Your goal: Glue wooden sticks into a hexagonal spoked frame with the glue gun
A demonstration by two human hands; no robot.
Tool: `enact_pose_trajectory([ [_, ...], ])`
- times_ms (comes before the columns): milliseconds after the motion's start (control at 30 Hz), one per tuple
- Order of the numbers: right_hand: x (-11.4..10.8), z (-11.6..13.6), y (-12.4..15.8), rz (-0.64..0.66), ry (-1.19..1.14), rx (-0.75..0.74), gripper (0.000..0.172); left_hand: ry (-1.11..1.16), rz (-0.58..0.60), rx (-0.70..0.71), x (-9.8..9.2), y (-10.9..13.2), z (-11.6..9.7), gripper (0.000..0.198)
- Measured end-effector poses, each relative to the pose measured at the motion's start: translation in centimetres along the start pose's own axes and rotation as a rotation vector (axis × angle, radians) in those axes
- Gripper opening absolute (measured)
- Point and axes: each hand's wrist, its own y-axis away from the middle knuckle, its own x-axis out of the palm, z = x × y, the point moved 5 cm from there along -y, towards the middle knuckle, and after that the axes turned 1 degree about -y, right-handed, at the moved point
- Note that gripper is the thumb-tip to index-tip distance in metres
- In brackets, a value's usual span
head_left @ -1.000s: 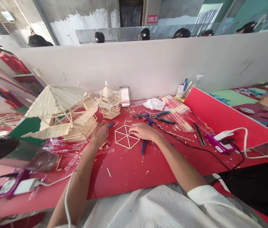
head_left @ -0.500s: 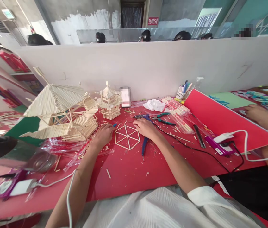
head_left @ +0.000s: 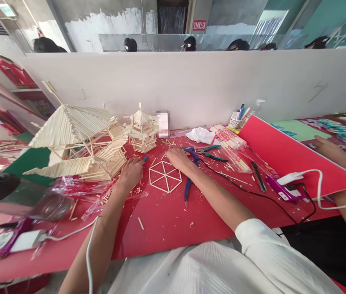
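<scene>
Flat on the red table (head_left: 173, 220): a stick hexagon (head_left: 164, 176) with six spokes. Just left of the hexagon, left hand (head_left: 130, 173), fingers curled around a small blue-tipped tool (head_left: 145, 158) poking out toward the hexagon's upper left corner. At the hexagon's upper right edge, right hand (head_left: 178, 157), palm down, fingers loosely bent; whether anything is gripped, cannot tell. Right of the hexagon, blue-handled pliers (head_left: 188, 179), partly under the right wrist. Further left of the hexagon, a large stick pagoda roof (head_left: 74, 139); behind the hexagon, a small stick pavilion (head_left: 142, 128). Far right of it, a purple glue gun (head_left: 283, 190).
</scene>
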Motion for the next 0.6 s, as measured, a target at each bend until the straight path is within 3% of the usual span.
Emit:
enact_pose_trajectory([
  [367,0.2,0.0,-0.7,0.042,0.063,0.046,0.035,0.16,0.021,0.223,1.0,-0.3,-2.0,0.029],
  [600,0.5,0.3,-0.7,0.065,0.071,0.065,0.037,0.183,0.049,0.269,1.9,-0.1,-2.5,0.031],
])
